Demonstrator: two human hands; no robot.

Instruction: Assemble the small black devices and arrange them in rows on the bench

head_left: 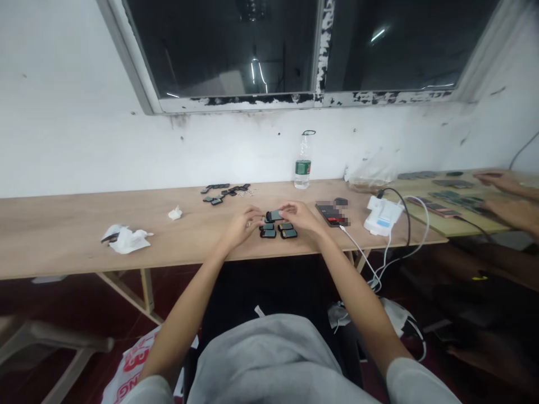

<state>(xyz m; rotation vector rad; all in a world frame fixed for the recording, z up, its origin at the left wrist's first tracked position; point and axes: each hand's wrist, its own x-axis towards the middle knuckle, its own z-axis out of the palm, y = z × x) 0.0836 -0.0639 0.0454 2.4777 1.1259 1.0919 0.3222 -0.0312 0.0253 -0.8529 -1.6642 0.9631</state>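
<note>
A long wooden table runs the width of the view along a white wall, under a dark window with peeling paint on its frame. At the right it meets a second table, where rows of flat dark panels lie and a co-worker's hands rest on or near them.

The person's left hand and right hand meet near the middle of the table's front edge. Both are closed in a fingertip pinch on a small dark device — one hand at each end — and hold it just above the tabletop. Directly below it, four similar pieces lie close together in two short rows, just in front of the fingers.

Right of the hands lies a white charger block with black and white cables trailing off the edge, and between it and the right hand lies a phone. A clear water bottle stands upright at the wall, behind the hands. A crumpled white tissue lies well to the left, a smaller wad nearer. A scatter of small dark parts lies toward the back of the table — too small to tell apart.
</note>
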